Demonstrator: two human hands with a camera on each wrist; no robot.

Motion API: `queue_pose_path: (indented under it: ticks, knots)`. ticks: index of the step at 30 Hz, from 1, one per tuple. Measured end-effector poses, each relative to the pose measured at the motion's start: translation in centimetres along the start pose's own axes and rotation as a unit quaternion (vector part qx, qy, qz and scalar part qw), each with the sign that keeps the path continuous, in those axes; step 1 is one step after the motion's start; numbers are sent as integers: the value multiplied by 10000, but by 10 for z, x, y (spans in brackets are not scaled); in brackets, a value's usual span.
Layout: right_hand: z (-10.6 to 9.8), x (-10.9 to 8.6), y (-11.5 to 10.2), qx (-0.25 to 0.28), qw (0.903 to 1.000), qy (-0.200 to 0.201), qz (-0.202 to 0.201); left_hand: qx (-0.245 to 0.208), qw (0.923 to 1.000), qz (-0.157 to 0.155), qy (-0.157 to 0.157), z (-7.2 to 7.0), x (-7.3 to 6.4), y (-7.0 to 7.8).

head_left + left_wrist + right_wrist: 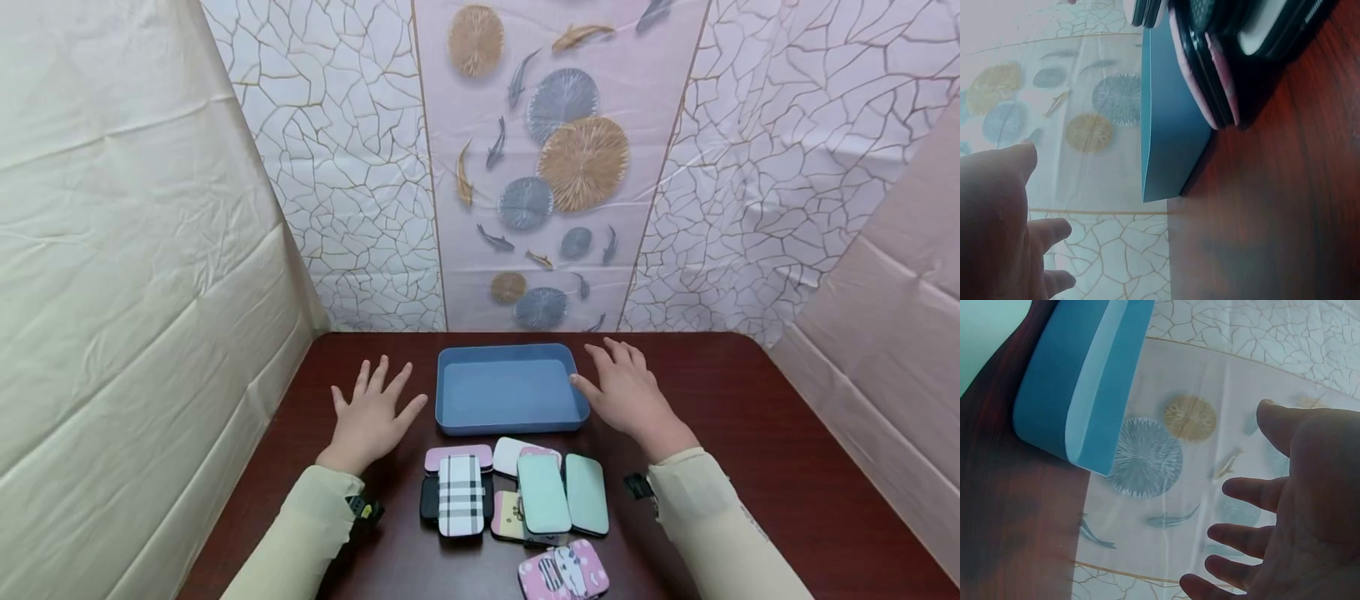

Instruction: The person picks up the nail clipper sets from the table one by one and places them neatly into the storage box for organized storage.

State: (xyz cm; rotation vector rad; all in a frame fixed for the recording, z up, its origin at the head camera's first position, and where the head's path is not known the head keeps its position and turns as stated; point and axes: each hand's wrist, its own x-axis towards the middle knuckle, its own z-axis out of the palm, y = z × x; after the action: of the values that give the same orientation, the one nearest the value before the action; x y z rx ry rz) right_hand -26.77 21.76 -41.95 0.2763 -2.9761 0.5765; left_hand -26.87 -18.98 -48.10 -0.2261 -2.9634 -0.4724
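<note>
My left hand [369, 422] is held out to the left of a blue tray [512, 390], fingers spread and holding nothing. At the tray's right side my right hand [625, 390] hovers with fingers extended, its thumb overlapping the tray rim in the head view. Below the tray lie several flat rounded cases: a black-and-white plaid case [461, 496] on a black case [429, 500], a pink case [457, 457], a white case [508, 456], two mint-green cases [544, 493], a yellow-and-pink case [507, 518]. Nearest me is a pink cartoon-print case [564, 572].
The dark red-brown table [780, 467] has a patterned cloth [360, 208] hanging behind it. Pale cloth walls [150, 275] stand close on the left and right. Inside the blue tray only its bare floor shows.
</note>
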Motion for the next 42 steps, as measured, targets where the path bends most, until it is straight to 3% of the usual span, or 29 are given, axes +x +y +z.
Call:
queue_pose_path:
  ticks: [9, 11, 13, 14, 15, 17, 20, 22, 25, 27, 29, 33, 35, 38, 40, 42]
  knots:
    - [7, 1, -9, 347, 9989, -126, -298, -311, 9994, -140, -19, -1, -1, 4]
    - [9, 0, -17, 410, 9981, -239, -386, -763, 9969, -153, 71, 2, 0, 6]
    - [14, -4, -27, 494, 9965, -433, -511, -1506, 9882, -210, 184, 6, 1, 8]
    - [17, -7, -34, 551, 9950, -576, -601, -2027, 9786, -276, 216, 10, 2, 9]
    - [21, -10, -42, 649, 9923, -765, -719, -2611, 9644, -370, 223, 15, 4, 9]
    - [32, -17, -60, 763, 9850, -1133, -1059, -3682, 9274, -641, 180, 25, 8, 8]
    - [51, -27, -89, 952, 9677, -1800, -1488, -4744, 8744, -1012, 129, 42, 16, 2]
    - [62, -31, -105, 861, 9591, -2109, -1681, -5040, 8559, -1153, 91, 52, 20, -4]
    - [74, -32, -121, 510, 9560, -2355, -1672, -5303, 8392, -1207, -18, 66, 25, -11]
    - [79, -32, -124, 187, 9581, -2361, -1612, -5379, 8352, -1135, -148, 73, 27, -14]
    - [82, -31, -125, 88, 9598, -2369, -1501, -5372, 8368, -1020, -281, 78, 28, -17]
    - [86, -32, -120, 827, 9526, -2530, -1472, -5231, 8474, -835, -349, 83, 24, -20]
    - [88, -34, -118, 1479, 9393, -2664, -1577, -5186, 8503, -825, -350, 84, 19, -21]
    - [86, -30, -116, 2471, 9108, -2899, -1592, -5127, 8538, -800, -410, 86, 16, -23]
    - [82, -19, -117, 3057, 8959, -2905, -1399, -5080, 8566, -777, -474, 86, 17, -24]
    - [74, -2, -117, 3540, 8876, -2755, -1050, -5035, 8597, -698, -513, 86, 21, -23]
